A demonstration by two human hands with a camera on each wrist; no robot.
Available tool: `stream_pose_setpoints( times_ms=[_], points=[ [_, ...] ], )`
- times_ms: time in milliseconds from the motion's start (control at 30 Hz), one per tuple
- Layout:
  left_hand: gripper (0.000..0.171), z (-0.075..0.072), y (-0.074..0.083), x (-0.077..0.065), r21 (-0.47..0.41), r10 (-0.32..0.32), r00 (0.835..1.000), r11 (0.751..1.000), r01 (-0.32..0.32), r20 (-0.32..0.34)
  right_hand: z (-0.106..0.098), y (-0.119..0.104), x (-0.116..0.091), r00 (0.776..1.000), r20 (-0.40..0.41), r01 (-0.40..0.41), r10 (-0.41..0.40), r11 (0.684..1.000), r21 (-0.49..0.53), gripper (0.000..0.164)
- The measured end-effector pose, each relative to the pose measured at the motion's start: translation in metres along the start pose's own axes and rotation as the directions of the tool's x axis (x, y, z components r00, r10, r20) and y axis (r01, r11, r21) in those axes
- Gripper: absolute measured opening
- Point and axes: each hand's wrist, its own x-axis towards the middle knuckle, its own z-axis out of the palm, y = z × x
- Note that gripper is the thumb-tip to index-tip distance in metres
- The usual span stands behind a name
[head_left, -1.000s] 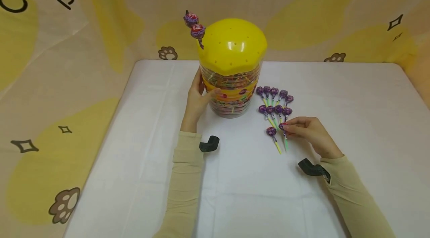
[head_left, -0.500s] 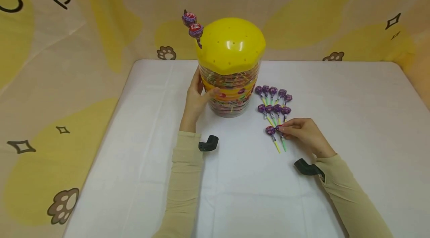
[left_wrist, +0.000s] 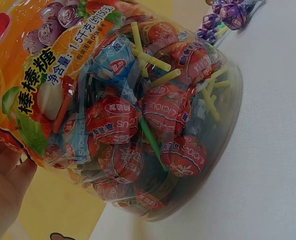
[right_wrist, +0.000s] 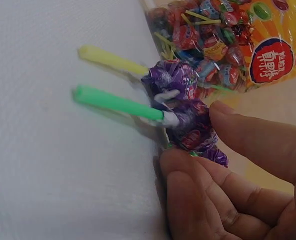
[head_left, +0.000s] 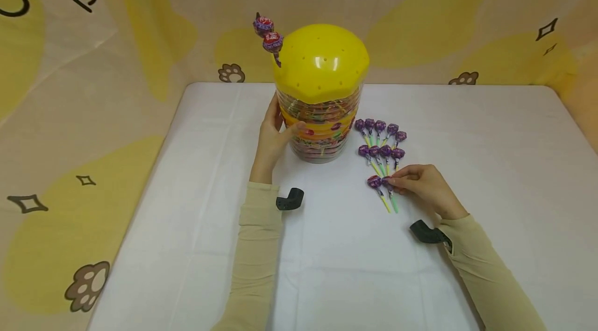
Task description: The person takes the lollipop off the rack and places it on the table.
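My left hand point(head_left: 272, 141) holds the side of a big clear jar point(head_left: 320, 152) filled with wrapped lollipops, thumb across its orange label. The jar has a domed yellow lid point(head_left: 322, 64), and two purple lollipops point(head_left: 272, 42) stick up at its left edge. Between thumb and fingers, my right hand point(head_left: 427, 188) pinches the purple wrapped head of a lollipop point(right_wrist: 190, 127) with a green stick. Right beside it lies another purple lollipop point(right_wrist: 172, 77) on a yellow stick. Both sticks point toward the near side of the table.
Behind the right hand, several more purple lollipops lie in two rows, a front row point(head_left: 375, 151) and a back row point(head_left: 380, 126), close to the jar's right side. A white cloth point(head_left: 327, 279) covers the table, and a yellow patterned backdrop point(head_left: 420, 19) hangs behind.
My right hand has moved slightly left, bringing the green-stick lollipop up beside the yellow-stick one. The left hand keeps holding the jar in place.
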Motion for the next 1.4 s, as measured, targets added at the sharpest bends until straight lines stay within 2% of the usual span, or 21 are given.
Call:
stream_pose_setpoints(
  times_ms=[167,400,600,800,1133,1400],
  points=[
    [0.12,0.0,0.0,0.0,-0.005,-0.001,1.0,1.0,0.001,0.001,-0.001,-0.002,-0.002,1.0,-0.004,0.008,-0.008,0.999,-0.053,0.034],
    [0.121,0.0,0.001,0.0,-0.025,0.004,1.0,1.0,-0.004,0.005,-0.004,-0.002,-0.004,1.0,-0.012,0.014,-0.014,0.998,-0.059,0.035],
    [0.121,-0.001,0.003,0.0,-0.003,-0.006,1.0,1.0,0.006,0.01,-0.007,-0.004,-0.004,0.999,-0.035,0.032,-0.033,0.998,-0.051,0.035],
    [0.122,-0.001,0.002,0.0,0.003,-0.006,1.0,1.0,0.006,0.005,-0.01,-0.016,-0.007,0.996,-0.058,0.069,-0.072,0.996,-0.048,0.034],
    [0.123,0.0,0.002,-0.001,-0.004,0.016,1.0,1.0,-0.016,0.003,-0.01,-0.036,-0.006,0.983,-0.106,0.156,-0.15,0.986,0.05,0.033],
    [0.12,0.0,0.003,-0.002,-0.023,0.007,1.0,1.0,-0.007,0.003,-0.011,-0.064,-0.005,0.97,-0.155,0.202,-0.189,0.977,0.072,0.034]
  ],
)
